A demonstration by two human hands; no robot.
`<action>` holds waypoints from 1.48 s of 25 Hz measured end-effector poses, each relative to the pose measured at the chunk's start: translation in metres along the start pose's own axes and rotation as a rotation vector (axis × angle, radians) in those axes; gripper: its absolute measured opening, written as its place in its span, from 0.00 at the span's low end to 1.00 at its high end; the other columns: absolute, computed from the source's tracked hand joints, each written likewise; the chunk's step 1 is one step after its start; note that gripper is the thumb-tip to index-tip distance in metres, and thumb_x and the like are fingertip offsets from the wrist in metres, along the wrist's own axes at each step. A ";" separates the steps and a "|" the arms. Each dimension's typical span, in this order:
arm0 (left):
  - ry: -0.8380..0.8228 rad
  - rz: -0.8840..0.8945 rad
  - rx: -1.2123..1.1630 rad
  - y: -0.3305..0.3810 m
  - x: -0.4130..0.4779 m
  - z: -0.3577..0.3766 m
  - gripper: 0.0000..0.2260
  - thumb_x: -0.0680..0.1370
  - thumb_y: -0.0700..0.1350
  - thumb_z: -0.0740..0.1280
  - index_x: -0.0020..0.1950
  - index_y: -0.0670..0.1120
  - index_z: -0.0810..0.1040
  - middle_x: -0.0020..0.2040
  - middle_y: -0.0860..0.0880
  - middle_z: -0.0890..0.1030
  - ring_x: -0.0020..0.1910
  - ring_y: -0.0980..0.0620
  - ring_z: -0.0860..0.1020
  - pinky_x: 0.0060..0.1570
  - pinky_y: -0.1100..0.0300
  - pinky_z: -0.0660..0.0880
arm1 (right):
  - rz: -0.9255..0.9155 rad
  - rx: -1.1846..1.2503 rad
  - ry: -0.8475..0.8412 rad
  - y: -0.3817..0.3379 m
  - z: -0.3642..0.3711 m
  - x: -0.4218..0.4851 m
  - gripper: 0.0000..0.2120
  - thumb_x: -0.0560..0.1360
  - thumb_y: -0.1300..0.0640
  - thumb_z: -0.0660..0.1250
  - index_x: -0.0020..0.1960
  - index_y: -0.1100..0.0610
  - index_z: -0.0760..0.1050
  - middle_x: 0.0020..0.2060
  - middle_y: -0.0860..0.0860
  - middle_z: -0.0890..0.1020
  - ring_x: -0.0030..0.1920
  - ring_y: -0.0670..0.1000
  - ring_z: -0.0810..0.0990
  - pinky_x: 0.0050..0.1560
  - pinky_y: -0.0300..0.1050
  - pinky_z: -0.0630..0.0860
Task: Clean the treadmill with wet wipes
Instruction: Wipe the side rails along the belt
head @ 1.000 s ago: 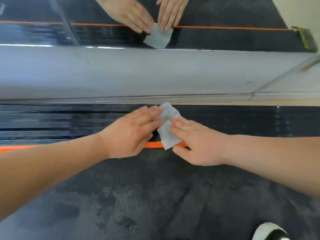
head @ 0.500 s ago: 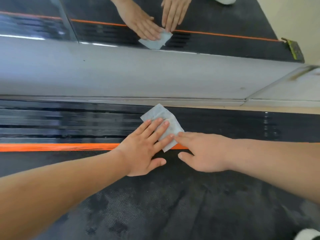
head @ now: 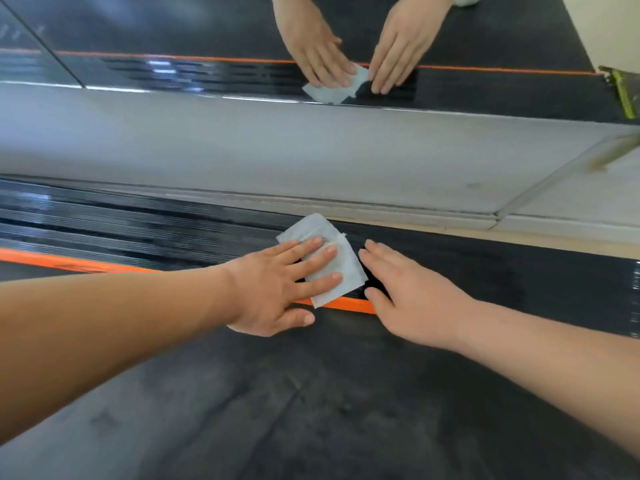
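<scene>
White wipe under left hand (fingers flat), black rail.

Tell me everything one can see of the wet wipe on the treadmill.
The wet wipe is a thin, white, slightly creased sheet, roughly rectangular, lying flat across the ribbed black side rail, its near corner over the orange stripe. The left hand presses it with straight fingers; the right hand lies close beside it.
</scene>
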State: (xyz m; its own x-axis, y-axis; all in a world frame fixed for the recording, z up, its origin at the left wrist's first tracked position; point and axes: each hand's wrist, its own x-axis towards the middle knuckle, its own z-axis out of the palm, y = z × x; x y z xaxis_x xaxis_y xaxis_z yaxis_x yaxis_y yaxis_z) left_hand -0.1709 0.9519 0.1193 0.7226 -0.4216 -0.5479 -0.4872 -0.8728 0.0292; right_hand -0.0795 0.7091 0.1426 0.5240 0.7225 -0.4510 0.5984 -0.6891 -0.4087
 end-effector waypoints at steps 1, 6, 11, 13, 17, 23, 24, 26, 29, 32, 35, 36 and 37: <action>-0.054 -0.032 -0.013 0.012 0.006 -0.011 0.33 0.84 0.66 0.43 0.82 0.56 0.32 0.80 0.46 0.26 0.78 0.45 0.24 0.78 0.49 0.30 | -0.009 0.044 0.047 0.010 0.006 -0.004 0.30 0.85 0.51 0.56 0.84 0.53 0.50 0.84 0.47 0.48 0.82 0.44 0.45 0.76 0.34 0.42; -0.270 -0.083 -0.035 0.066 0.053 -0.064 0.33 0.84 0.66 0.45 0.82 0.56 0.32 0.81 0.47 0.28 0.79 0.45 0.27 0.81 0.45 0.37 | -0.003 0.294 0.252 0.039 0.020 -0.020 0.30 0.84 0.60 0.57 0.84 0.57 0.52 0.84 0.50 0.50 0.83 0.47 0.46 0.82 0.46 0.47; -0.089 -0.030 -0.094 0.138 0.136 -0.096 0.34 0.84 0.65 0.46 0.84 0.51 0.41 0.84 0.46 0.38 0.81 0.43 0.31 0.81 0.43 0.39 | 0.068 0.339 0.369 0.095 0.007 -0.041 0.32 0.81 0.65 0.55 0.84 0.56 0.53 0.83 0.50 0.52 0.83 0.46 0.46 0.82 0.49 0.49; -0.029 -0.018 -0.149 0.164 0.157 -0.098 0.34 0.84 0.65 0.45 0.84 0.50 0.38 0.84 0.46 0.36 0.79 0.44 0.28 0.80 0.44 0.36 | 0.096 0.306 0.404 0.121 0.008 -0.058 0.32 0.80 0.66 0.55 0.83 0.58 0.55 0.83 0.51 0.54 0.83 0.46 0.48 0.82 0.49 0.48; 0.096 0.014 -0.111 0.178 0.195 -0.097 0.34 0.83 0.65 0.45 0.83 0.52 0.34 0.81 0.44 0.28 0.78 0.43 0.25 0.79 0.42 0.34 | 0.189 0.324 0.500 0.166 0.024 -0.087 0.30 0.80 0.67 0.55 0.82 0.59 0.59 0.82 0.52 0.59 0.82 0.47 0.52 0.82 0.50 0.50; 0.080 0.077 -0.108 0.220 0.232 -0.122 0.33 0.84 0.65 0.43 0.81 0.54 0.30 0.81 0.46 0.28 0.78 0.44 0.26 0.79 0.41 0.34 | 0.327 0.354 0.606 0.201 0.040 -0.148 0.32 0.78 0.65 0.55 0.82 0.58 0.59 0.81 0.52 0.59 0.82 0.48 0.53 0.82 0.49 0.52; 0.089 0.103 -0.139 0.219 0.233 -0.127 0.32 0.84 0.63 0.43 0.82 0.54 0.33 0.82 0.47 0.31 0.79 0.45 0.28 0.80 0.42 0.36 | 0.299 0.335 0.600 0.203 0.040 -0.149 0.32 0.78 0.64 0.54 0.82 0.58 0.59 0.81 0.51 0.59 0.82 0.47 0.53 0.82 0.47 0.52; 0.171 0.146 -0.247 0.208 0.229 -0.137 0.30 0.84 0.57 0.45 0.85 0.51 0.44 0.85 0.48 0.44 0.83 0.47 0.38 0.81 0.43 0.42 | 0.232 0.314 0.591 0.205 0.039 -0.143 0.30 0.79 0.63 0.56 0.82 0.58 0.59 0.82 0.50 0.59 0.82 0.45 0.53 0.81 0.45 0.53; 0.458 0.162 -0.224 0.187 0.213 -0.142 0.30 0.76 0.48 0.47 0.74 0.47 0.74 0.73 0.47 0.74 0.76 0.44 0.68 0.79 0.43 0.57 | 0.247 0.288 0.522 0.203 0.038 -0.123 0.29 0.85 0.58 0.56 0.84 0.56 0.52 0.83 0.50 0.54 0.83 0.45 0.47 0.82 0.49 0.52; 0.579 0.069 -0.241 0.174 0.208 -0.137 0.27 0.72 0.44 0.49 0.62 0.44 0.81 0.63 0.43 0.79 0.65 0.40 0.76 0.75 0.44 0.66 | 0.310 0.058 0.366 0.196 0.044 -0.114 0.31 0.85 0.41 0.43 0.84 0.52 0.43 0.83 0.50 0.41 0.81 0.46 0.33 0.82 0.51 0.40; 0.571 0.053 -0.255 0.178 0.217 -0.137 0.28 0.72 0.44 0.50 0.66 0.44 0.79 0.72 0.40 0.75 0.71 0.38 0.72 0.75 0.40 0.65 | 0.386 0.002 0.342 0.213 0.040 -0.116 0.36 0.81 0.35 0.34 0.84 0.51 0.39 0.82 0.49 0.36 0.80 0.47 0.29 0.81 0.50 0.34; 0.574 0.069 -0.256 0.184 0.222 -0.139 0.27 0.72 0.43 0.51 0.67 0.43 0.78 0.73 0.39 0.73 0.72 0.38 0.71 0.76 0.40 0.65 | 0.455 0.009 0.378 0.229 0.035 -0.117 0.38 0.79 0.34 0.33 0.84 0.51 0.40 0.82 0.50 0.37 0.81 0.48 0.31 0.81 0.50 0.34; 0.561 0.084 -0.264 0.190 0.227 -0.141 0.27 0.72 0.42 0.52 0.68 0.44 0.78 0.75 0.39 0.71 0.74 0.38 0.69 0.77 0.40 0.62 | 0.536 0.033 0.421 0.249 0.028 -0.119 0.39 0.78 0.33 0.32 0.84 0.52 0.41 0.83 0.51 0.38 0.81 0.50 0.33 0.81 0.51 0.34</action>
State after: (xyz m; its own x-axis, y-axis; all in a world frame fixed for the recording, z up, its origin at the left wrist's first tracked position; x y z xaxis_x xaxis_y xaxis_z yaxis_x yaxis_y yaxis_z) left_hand -0.0307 0.6556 0.1183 0.8695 -0.4937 -0.0148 -0.4674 -0.8321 0.2985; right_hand -0.0104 0.4500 0.0723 0.9380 0.2360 -0.2538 0.1748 -0.9545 -0.2414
